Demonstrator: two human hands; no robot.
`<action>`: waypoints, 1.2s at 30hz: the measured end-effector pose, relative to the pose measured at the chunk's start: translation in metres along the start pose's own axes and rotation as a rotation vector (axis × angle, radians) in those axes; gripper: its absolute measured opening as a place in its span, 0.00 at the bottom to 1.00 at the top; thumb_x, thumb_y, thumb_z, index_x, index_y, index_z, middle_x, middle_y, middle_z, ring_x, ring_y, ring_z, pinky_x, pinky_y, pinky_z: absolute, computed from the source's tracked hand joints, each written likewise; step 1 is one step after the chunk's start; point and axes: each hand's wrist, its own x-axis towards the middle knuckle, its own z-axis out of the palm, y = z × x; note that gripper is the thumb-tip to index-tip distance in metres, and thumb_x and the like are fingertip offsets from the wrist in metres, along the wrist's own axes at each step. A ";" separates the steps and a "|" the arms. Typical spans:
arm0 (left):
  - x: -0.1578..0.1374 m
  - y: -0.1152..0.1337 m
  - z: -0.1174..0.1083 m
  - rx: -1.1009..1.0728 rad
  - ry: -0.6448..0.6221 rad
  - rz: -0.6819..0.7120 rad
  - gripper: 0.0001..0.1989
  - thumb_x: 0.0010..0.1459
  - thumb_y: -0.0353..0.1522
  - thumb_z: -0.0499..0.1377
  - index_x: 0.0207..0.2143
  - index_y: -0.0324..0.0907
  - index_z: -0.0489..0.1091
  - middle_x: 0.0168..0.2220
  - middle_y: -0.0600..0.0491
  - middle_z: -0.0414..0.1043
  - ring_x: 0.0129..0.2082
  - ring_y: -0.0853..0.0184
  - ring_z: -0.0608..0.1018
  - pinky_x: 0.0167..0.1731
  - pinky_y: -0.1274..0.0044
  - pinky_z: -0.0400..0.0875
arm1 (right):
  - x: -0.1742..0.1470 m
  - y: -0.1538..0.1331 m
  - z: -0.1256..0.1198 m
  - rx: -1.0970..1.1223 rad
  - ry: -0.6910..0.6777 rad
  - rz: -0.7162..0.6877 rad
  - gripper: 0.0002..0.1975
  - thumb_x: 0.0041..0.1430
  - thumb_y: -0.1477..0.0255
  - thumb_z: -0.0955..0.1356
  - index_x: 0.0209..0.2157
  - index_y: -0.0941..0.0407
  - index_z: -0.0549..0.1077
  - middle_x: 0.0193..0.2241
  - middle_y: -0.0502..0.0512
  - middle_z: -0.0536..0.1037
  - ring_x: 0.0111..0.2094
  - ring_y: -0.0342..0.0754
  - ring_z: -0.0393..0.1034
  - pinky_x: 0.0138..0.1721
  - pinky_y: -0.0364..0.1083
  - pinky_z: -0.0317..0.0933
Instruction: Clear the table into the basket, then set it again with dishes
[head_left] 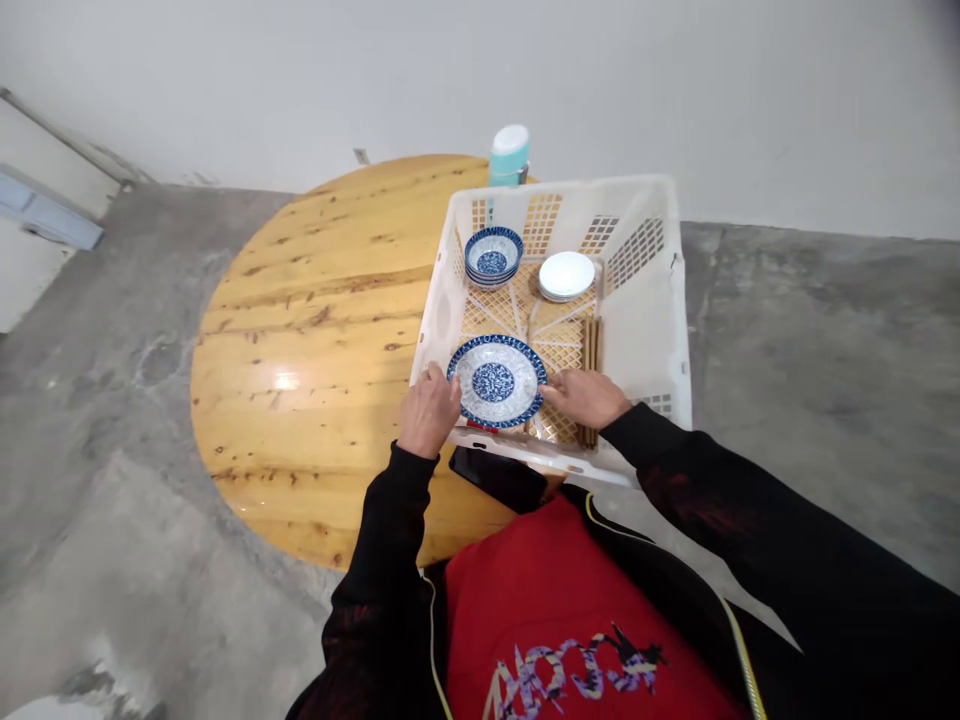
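A blue-and-white plate (493,382) with a patterned rim is held between my two hands, inside the near part of a white plastic basket (645,350). My left hand (430,408) is closed on its left edge, and my right hand (585,396) grips the right edge with the fingers partly hidden. Beyond the plate, blue-and-white bowls (493,254) sit stacked at the basket's far left. White dishes (566,275) are stacked at the far right. Brown chopsticks (592,350) lie along the right side, close to my right hand. Something red shows just under the plate's near edge.
The basket stands on the right part of a round wooden table (315,350). A turquoise bottle with a white lid (510,155) is behind it, near the wall. A black phone-like object (499,478) lies at the table's near edge, below the basket rim.
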 end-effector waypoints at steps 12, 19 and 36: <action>-0.009 -0.009 0.040 -0.294 0.313 0.030 0.16 0.73 0.32 0.52 0.59 0.38 0.68 0.53 0.42 0.78 0.53 0.61 0.81 0.51 0.72 0.75 | 0.098 0.016 -0.029 0.108 0.160 0.176 0.18 0.67 0.66 0.66 0.51 0.60 0.81 0.52 0.68 0.81 0.56 0.60 0.75 0.54 0.51 0.67; -0.012 -0.005 0.048 -0.323 0.355 0.010 0.16 0.73 0.34 0.51 0.57 0.38 0.69 0.52 0.42 0.79 0.54 0.61 0.81 0.52 0.72 0.75 | 0.125 0.009 -0.015 0.213 0.087 0.196 0.27 0.66 0.58 0.69 0.55 0.66 0.78 0.53 0.76 0.79 0.57 0.64 0.75 0.53 0.51 0.68; -0.012 0.000 0.045 -0.339 0.321 0.022 0.20 0.73 0.36 0.48 0.60 0.37 0.69 0.56 0.39 0.77 0.56 0.57 0.79 0.52 0.71 0.73 | 0.117 0.072 -0.043 -0.065 0.106 0.276 0.19 0.62 0.68 0.72 0.50 0.65 0.82 0.46 0.74 0.82 0.53 0.66 0.76 0.52 0.51 0.69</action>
